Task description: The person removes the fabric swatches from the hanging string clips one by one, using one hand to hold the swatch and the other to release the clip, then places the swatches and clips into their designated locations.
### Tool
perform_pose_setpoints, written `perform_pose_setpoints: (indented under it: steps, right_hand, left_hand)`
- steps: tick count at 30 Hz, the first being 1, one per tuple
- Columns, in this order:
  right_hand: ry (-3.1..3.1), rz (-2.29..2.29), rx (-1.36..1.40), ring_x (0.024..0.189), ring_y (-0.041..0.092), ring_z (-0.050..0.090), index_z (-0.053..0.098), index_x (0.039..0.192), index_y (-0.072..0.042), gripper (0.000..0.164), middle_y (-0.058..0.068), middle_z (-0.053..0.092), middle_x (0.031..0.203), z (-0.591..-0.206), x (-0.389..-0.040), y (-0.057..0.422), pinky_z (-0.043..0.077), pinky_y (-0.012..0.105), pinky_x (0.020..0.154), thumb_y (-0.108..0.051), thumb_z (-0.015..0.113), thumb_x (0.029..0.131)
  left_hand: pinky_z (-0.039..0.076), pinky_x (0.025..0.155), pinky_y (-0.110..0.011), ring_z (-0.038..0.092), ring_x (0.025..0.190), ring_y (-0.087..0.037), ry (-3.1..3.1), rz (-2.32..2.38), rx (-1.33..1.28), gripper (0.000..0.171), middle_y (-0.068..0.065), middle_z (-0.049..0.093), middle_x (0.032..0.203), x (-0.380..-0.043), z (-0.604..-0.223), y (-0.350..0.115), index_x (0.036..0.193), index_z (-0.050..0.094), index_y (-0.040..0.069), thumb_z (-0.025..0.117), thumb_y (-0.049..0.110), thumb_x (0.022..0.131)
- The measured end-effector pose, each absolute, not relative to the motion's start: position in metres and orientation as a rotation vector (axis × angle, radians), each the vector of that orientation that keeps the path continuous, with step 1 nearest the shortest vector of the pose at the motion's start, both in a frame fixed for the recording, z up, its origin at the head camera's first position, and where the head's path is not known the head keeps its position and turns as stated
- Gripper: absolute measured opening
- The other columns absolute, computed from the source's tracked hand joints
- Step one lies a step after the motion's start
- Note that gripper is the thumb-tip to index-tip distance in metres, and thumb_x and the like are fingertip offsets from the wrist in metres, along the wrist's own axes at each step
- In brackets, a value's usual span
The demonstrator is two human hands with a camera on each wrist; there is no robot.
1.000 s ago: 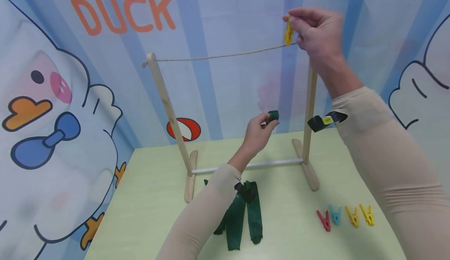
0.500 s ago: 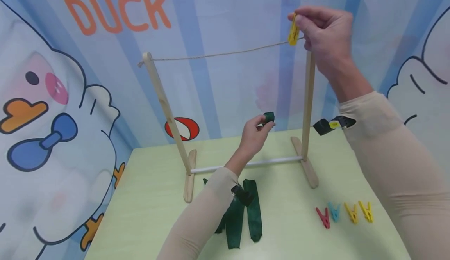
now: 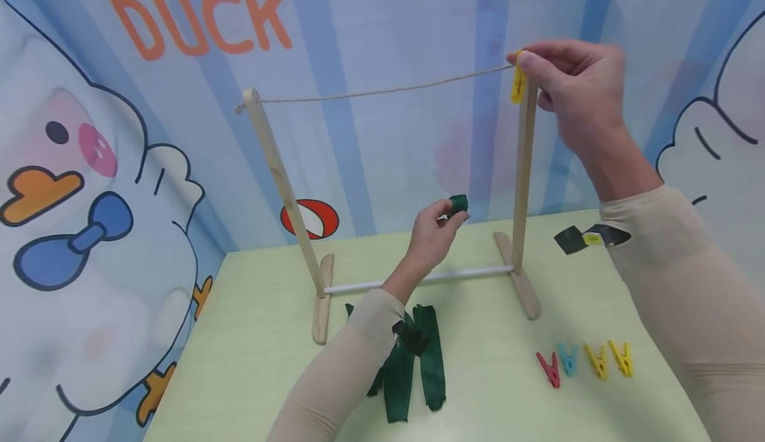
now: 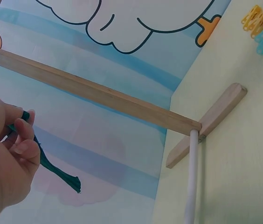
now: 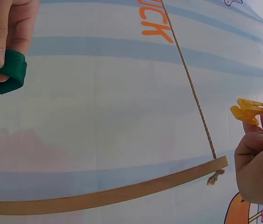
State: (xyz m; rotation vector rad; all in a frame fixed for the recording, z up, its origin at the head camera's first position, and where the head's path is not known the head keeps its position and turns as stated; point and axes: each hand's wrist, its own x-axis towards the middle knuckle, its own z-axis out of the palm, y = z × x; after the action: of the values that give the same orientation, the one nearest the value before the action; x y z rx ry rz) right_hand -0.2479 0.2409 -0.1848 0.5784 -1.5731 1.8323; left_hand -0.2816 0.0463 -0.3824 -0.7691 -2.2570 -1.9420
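My right hand (image 3: 592,90) pinches a yellow clothespin (image 3: 517,85) by its handle ends, at the top of the right wooden post (image 3: 525,176). The right wrist view shows this clothespin (image 5: 247,111) apart from the twine line (image 5: 192,84), beyond its knotted end (image 5: 215,176). Lower and further left, my left hand (image 3: 431,233) pinches a dark green cloth strip (image 3: 459,203) between thumb and fingers. In the left wrist view the strip's loose end (image 4: 59,172) hangs past the hand. The twine (image 3: 382,91) runs between the two posts with nothing hung on it.
More green cloth strips (image 3: 431,362) lie on the pale table (image 3: 251,336), partly hidden by the left forearm. Several clothespins, red (image 3: 550,369), blue (image 3: 568,359) and yellow (image 3: 621,359), lie at the right. A white bar (image 3: 472,273) joins the rack's feet. A duck-print curtain (image 3: 394,24) hangs behind.
My right hand has moved right and down with the yellow clothespin, from the twine to the right post's top. My left hand with the green strip has hardly moved.
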Motion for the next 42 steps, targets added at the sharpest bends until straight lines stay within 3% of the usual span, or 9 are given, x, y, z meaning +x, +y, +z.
perform_pose_setpoints:
  steps: [8,19,26,32,39,42]
  right_hand:
    - [-1.585,1.857,0.574,0.063,0.022,0.046,0.075,0.099,0.009,0.021,0.014,0.075,0.096,-0.192,-0.243,0.245,0.034,0.021,0.048,-0.008,0.078,0.086]
    - [-1.633,1.911,0.419,0.063,0.021,0.04,0.075,0.101,0.007,0.023,0.01,0.075,0.094,-0.22,-0.229,0.264,0.039,0.021,0.051,-0.01,0.08,0.086]
    - [-1.68,1.975,0.315,0.06,0.018,0.044,0.074,0.106,0.006,0.03,0.006,0.076,0.096,-0.243,-0.222,0.282,0.044,0.02,0.052,-0.013,0.082,0.084]
    - [-1.712,1.957,0.27,0.086,0.015,0.066,0.072,0.117,0.001,0.034,0.003,0.076,0.099,-0.268,-0.214,0.295,0.047,0.018,0.055,-0.011,0.079,0.086]
    - [-1.952,1.64,0.055,0.087,0.01,0.061,0.071,0.124,-0.007,0.037,-0.012,0.075,0.101,-0.291,-0.203,0.311,0.047,0.016,0.069,-0.023,0.076,0.09]
    - [-1.965,1.674,0.016,0.091,0.01,0.062,0.071,0.125,-0.007,0.039,-0.012,0.075,0.1,-0.3,-0.197,0.32,0.047,0.015,0.068,-0.024,0.076,0.09]
  left_hand:
    - [0.047,0.066,-0.025,0.062,0.076,-0.011,-2.25,-1.949,-0.771,0.017,-0.008,0.068,0.104,-0.28,-0.386,0.043,0.106,0.07,0.002,0.063,0.016,0.1]
    - [0.05,0.077,-0.026,0.069,0.093,-0.014,-2.267,-2.002,-0.77,0.021,-0.007,0.069,0.107,-0.273,-0.397,0.046,0.11,0.071,0.002,0.06,0.019,0.102]
    - [0.047,0.069,-0.026,0.065,0.083,-0.011,-2.271,-2.008,-0.768,0.025,-0.007,0.069,0.107,-0.27,-0.404,0.048,0.107,0.072,0.002,0.058,0.023,0.103]
    - [0.046,0.064,-0.024,0.058,0.073,-0.008,-2.3,-2.026,-0.76,0.028,-0.003,0.067,0.104,-0.264,-0.411,0.046,0.108,0.071,0.002,0.058,0.026,0.103]
    - [0.045,0.064,-0.025,0.059,0.075,-0.008,-2.333,-2.043,-0.735,0.027,-0.002,0.068,0.105,-0.255,-0.421,0.044,0.109,0.072,0.005,0.059,0.027,0.103]
    - [0.044,0.065,-0.026,0.061,0.079,-0.008,-2.362,-2.034,-0.707,0.026,-0.001,0.068,0.106,-0.252,-0.425,0.043,0.109,0.072,0.006,0.059,0.028,0.102]
